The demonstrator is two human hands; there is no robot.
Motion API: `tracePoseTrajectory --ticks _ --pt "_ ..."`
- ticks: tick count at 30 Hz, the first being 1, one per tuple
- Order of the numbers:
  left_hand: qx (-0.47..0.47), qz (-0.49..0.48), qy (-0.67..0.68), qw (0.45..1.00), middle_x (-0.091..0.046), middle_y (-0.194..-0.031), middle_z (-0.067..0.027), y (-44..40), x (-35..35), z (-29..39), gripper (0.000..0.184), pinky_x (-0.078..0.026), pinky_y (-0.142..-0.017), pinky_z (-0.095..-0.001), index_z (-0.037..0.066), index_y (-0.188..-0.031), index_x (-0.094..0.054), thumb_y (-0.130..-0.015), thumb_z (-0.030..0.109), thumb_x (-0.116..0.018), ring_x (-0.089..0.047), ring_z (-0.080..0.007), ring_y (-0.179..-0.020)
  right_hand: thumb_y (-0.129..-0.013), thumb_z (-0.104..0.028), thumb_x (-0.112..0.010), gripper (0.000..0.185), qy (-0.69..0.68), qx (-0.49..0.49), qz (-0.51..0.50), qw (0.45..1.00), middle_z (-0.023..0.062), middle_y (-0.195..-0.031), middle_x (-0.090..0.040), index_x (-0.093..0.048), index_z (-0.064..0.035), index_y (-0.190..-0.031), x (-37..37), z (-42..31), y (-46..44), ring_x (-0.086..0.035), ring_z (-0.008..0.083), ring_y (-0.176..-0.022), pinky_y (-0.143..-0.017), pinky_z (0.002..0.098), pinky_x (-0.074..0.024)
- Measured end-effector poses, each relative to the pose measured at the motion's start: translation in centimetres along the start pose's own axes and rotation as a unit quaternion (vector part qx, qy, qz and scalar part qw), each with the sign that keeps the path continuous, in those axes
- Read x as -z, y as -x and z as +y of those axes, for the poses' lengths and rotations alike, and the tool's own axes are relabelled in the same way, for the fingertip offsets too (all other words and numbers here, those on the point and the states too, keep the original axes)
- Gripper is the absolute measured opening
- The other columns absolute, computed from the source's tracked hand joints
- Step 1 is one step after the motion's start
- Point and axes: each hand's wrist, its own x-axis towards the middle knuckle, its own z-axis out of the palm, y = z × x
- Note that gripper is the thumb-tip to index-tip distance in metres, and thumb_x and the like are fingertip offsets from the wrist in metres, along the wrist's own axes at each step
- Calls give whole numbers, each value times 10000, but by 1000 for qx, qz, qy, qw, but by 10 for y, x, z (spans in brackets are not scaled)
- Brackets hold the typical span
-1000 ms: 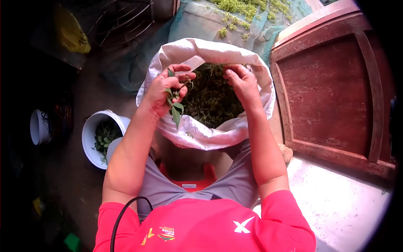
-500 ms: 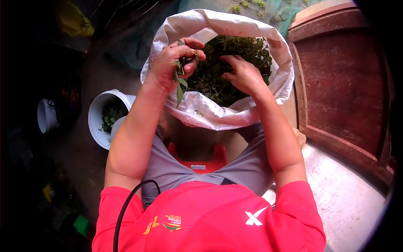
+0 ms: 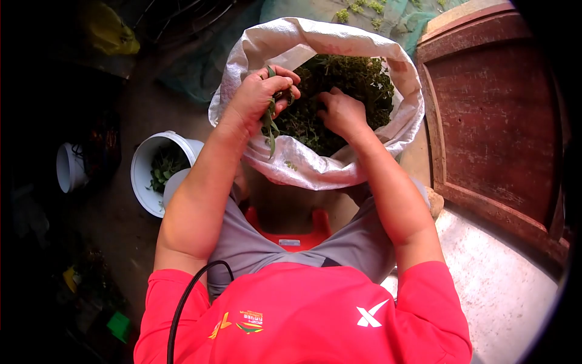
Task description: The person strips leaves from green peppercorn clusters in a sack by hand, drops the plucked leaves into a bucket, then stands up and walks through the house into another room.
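A white woven sack (image 3: 303, 164) stands with its rolled mouth wide, holding a heap of dark green, small-clustered plant sprigs (image 3: 345, 70). Over the sack's left side, my left hand (image 3: 260, 97) is closed around a few leafy stems (image 3: 270, 124), whose long narrow leaves hang below the palm. My right hand (image 3: 343, 112) reaches into the sack, its fingers curled down against the heap. The fingertips are partly hidden among the sprigs, and what they pinch I cannot make out.
On the left lies a tilted white bucket (image 3: 138, 173) with green leaves inside, and a smaller white container (image 3: 70, 167) is beyond it. A red stool (image 3: 297, 241) shows between my legs. A dark red wooden panel (image 3: 494, 115) borders the right. Green netting (image 3: 291, 8) spreads behind.
My right hand has shifted slightly left and its fingers have curled into the heap. My left hand, still holding the leafy stems, has moved a little right and down.
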Motion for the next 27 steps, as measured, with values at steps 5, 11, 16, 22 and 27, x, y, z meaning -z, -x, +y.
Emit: tracePoseTrajectory --ticks 5,11,16,22,27 --pt "-7 8 -8 1000 -637 -788 -64 -1 -1 -5 153 -337 -382 -186 23 -992 -580 -875 112 -535 -483 -58 -480 -721 -246 -580 257 -95 -68 -56 992 118 -950 -650 -705 -131 -913 26 5 -13 -631 325 -874 -744 431 -512" --pt "-7 17 -70 997 -633 -766 -54 0 -10 -7 177 -340 -410 -173 35 -977 -579 -922 201 -550 -451 -44 -473 -790 -253 -652 267 -287 -17 44 957 139 -818 -675 -682 -42 -952 45 23 -9 -654 269 -734 -706 337 -503" --pt "-6 24 -100 995 -621 -753 -43 -1 -17 -8 296 -336 -442 -154 52 -962 -576 -932 347 -573 -438 -28 -495 -821 -198 -672 222 -400 10 -4 917 51 -757 -661 -662 -13 -943 52 11 -8 -586 106 -678 -660 261 -482" --pt "-29 12 -226 974 -658 -790 -57 -5 -12 -32 326 -475 -617 -253 11 -958 -621 -881 328 -615 -601 -115 -670 -891 -173 -638 296 -572 32 -233 786 27 -915 -661 -599 -13 -1137 65 -7 0 -588 71 -766 -684 216 -478" --pt "-27 100 -150 983 -645 -791 -37 -3 -11 -15 200 -442 -601 -179 20 -1029 -629 -905 131 -517 -566 -48 -659 -864 -158 -625 313 -402 -75 -99 907 40 -900 -667 -617 -29 -1150 45 19 -23 -578 86 -717 -644 232 -480"
